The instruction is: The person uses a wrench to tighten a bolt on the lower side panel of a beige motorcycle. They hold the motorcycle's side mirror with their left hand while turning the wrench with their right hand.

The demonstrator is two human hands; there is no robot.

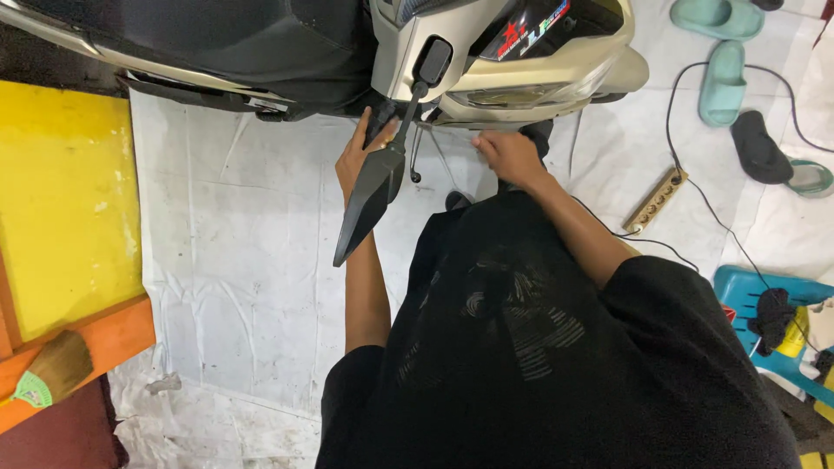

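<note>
Beige-and-black scooter front [521, 61] at the far edge. Left hand [354, 161], fingers spread, presses its dark lower panel behind the long black mirror [369, 195]; right hand [508, 156], curled, grips nearer right; grasp unclear.

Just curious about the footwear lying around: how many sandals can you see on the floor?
4, all at top right: two green sandals by the scooter, a black one, and a green-soled one at the edge. More may be hidden.
</note>
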